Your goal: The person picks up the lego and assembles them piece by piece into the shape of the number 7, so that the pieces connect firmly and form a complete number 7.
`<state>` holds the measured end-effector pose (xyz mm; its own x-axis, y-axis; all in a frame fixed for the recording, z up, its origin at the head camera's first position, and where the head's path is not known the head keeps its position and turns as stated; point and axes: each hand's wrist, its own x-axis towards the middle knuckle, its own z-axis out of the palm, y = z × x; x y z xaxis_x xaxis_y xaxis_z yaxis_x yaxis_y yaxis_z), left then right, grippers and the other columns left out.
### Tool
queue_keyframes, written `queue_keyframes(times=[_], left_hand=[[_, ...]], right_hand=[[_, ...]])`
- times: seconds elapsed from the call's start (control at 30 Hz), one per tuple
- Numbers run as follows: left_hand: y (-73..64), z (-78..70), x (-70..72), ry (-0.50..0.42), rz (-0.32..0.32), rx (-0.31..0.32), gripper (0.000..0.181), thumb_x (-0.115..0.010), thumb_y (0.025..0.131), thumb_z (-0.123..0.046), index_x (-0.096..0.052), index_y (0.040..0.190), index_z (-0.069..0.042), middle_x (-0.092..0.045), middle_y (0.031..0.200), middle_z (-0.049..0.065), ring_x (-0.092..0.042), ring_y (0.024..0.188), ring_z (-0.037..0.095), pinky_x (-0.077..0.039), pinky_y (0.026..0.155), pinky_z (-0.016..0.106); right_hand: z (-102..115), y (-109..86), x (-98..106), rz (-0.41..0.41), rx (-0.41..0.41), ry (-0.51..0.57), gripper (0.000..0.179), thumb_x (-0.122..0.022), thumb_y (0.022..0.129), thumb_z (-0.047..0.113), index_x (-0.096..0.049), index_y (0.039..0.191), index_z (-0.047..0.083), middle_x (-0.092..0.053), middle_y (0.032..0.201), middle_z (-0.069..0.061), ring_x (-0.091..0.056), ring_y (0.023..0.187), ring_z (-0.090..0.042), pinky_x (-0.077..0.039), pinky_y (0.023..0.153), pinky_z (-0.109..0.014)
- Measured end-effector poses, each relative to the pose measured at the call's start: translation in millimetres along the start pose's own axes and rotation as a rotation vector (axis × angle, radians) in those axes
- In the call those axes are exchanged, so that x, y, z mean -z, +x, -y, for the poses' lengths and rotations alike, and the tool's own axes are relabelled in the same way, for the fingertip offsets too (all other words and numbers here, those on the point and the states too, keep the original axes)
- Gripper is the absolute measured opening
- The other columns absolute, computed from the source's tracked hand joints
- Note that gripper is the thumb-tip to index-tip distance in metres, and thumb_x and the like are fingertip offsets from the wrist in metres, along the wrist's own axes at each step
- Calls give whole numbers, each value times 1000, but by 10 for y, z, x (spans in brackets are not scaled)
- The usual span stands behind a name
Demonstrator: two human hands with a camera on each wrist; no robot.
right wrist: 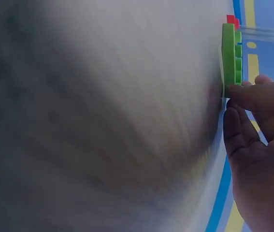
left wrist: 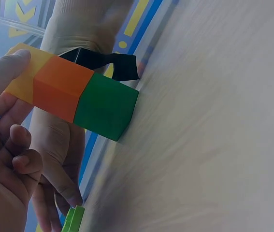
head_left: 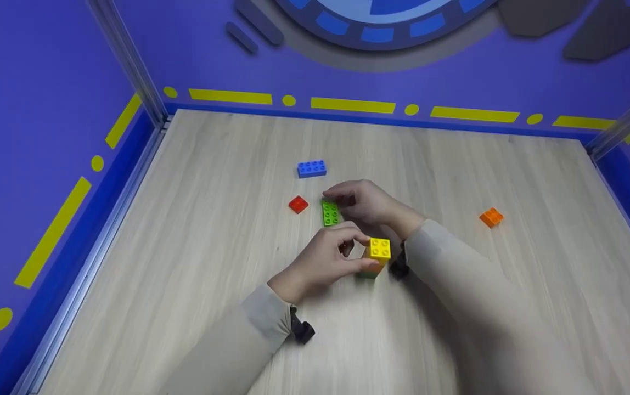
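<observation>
My left hand (head_left: 323,255) pinches a stack of toy building bricks (head_left: 380,249) by its yellow top brick (left wrist: 30,65), thumb on one side and a finger opposite. Below the yellow sit an orange brick (left wrist: 62,88) and a dark green brick (left wrist: 107,106), which is the bottom one, close over the table. Just beyond, my right hand (head_left: 370,203) has thumb and forefinger at the far end of a long light green brick (head_left: 330,213), which lies studs up. In the right wrist view, the thumb touches the near end of this brick (right wrist: 228,53).
Left of the light green brick lies a small red brick (head_left: 298,204). A blue brick (head_left: 311,169) is farther back, and an orange brick (head_left: 491,218) lies off to the right. Purple-blue panels (head_left: 348,82) stand around the wooden table (head_left: 211,192).
</observation>
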<state>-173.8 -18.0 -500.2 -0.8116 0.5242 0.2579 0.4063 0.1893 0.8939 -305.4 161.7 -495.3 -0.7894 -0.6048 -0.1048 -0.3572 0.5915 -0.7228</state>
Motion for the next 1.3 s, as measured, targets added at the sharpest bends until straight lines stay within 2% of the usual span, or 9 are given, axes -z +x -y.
queue_keyframes(times=[0.13, 0.27, 0.37, 0.53, 0.67, 0.9, 1.07, 1.3], left_hand=[[-8, -16, 0, -8, 2, 11, 30, -91, 98, -27, -80, 118, -7, -63, 103, 26, -47, 83, 9, -37, 77, 21], [-10, -20, 4, 1, 0, 13, 30, -91, 98, -27, -79, 118, -7, -63, 104, 27, -47, 83, 8, -38, 77, 21], [-9, -20, 13, 11, -1, 5, 30, -92, 98, -26, -79, 117, -6, -63, 103, 27, -47, 84, 7, -38, 78, 21], [8, -7, 20, 23, -4, -18, 30, -92, 97, -25, -79, 115, -6, -62, 100, 28, -45, 83, 7, -37, 78, 21], [14, 3, 14, 28, -6, -39, 30, -93, 96, -22, -78, 114, -4, -62, 97, 29, -45, 82, 6, -37, 77, 20], [17, 7, 3, 50, -6, -62, 30, -94, 95, -21, -78, 113, -3, -67, 99, 28, -46, 80, 6, -38, 75, 19], [14, 2, 9, 50, 4, -47, 30, -93, 96, -22, -78, 115, -3, -67, 101, 28, -47, 81, 7, -39, 76, 19], [-3, -13, 3, 24, 1, 1, 31, -93, 97, -27, -78, 115, -6, -63, 102, 26, -47, 83, 8, -38, 78, 21]], right_hand=[[6, 16, -4, 23, 26, -71, 48, -69, 104, -8, -78, 146, 15, -78, 145, -8, -72, 136, -30, -57, 122, -51], [3, 9, 25, 52, 87, -144, 41, -69, 105, -5, -81, 140, 14, -80, 136, -11, -73, 127, -30, -60, 116, -50], [14, -5, 58, 63, 127, -199, 36, -73, 104, -3, -83, 136, 11, -81, 132, -12, -73, 122, -30, -61, 112, -50], [29, -38, 91, 49, 132, -239, 30, -83, 100, 2, -85, 129, 9, -81, 130, -10, -73, 117, -29, -62, 111, -50], [8, -75, 90, 33, 117, -243, 26, -84, 100, 5, -85, 125, 9, -84, 128, -9, -76, 117, -28, -62, 112, -50], [-10, -168, 98, -23, 116, -238, 21, -87, 98, 8, -87, 119, 8, -85, 118, -10, -76, 104, -27, -65, 99, -48], [15, -262, 116, -71, 89, -197, 25, -86, 98, 11, -85, 123, 8, -84, 119, -10, -74, 104, -27, -64, 98, -47], [44, -407, 172, -97, 87, -150, 34, -83, 99, 10, -82, 133, 7, -81, 127, -9, -74, 113, -29, -63, 103, -50]])
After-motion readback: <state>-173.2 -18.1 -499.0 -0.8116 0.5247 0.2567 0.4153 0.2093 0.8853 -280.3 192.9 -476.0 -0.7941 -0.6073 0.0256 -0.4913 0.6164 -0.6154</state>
